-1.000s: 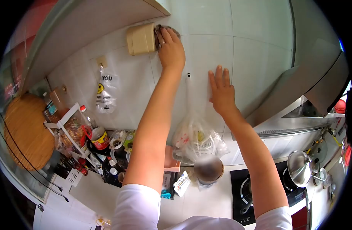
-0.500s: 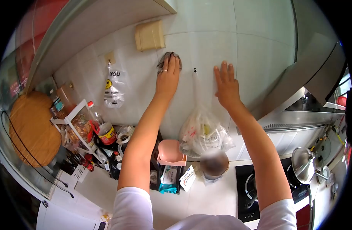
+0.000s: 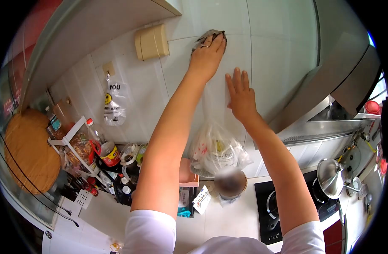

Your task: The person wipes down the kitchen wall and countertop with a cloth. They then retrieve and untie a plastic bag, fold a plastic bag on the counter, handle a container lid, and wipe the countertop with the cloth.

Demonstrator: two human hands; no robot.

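so the left hand (image 3: 209,59) has a crumpled grey-brown cloth (image 3: 212,33) up high on the pale glossy tiled wall (image 3: 283,51), to the right of a beige plastic box (image 3: 152,42). fingers are close together and bent over the cloth, holding it against the tiles; thumb's hidden, so can't tell what it's doing. right hand (image 3: 243,100) looks flat on the tiles a bit lower, fingers slightly spread, nothing in it.

what i'd worry about: the bulging clear plastic bag (image 3: 219,152) hanging below. its neck goes up behind the left wrist, and whatever holds it up is out of sight. a forearm dropping or swinging inward could catch it, and a round pot (image 3: 230,182) with a blurred inside is right under it on the white worktop (image 3: 232,220), so that could get tipped too.

also, a loose grip could let the cloth fall onto that stuff, and slick tiles could make the right palm skid. that arm crosses over the black glass hob (image 3: 266,230), near the domed steel pan lid (image 3: 330,180), so a slip there might end in a clatter.
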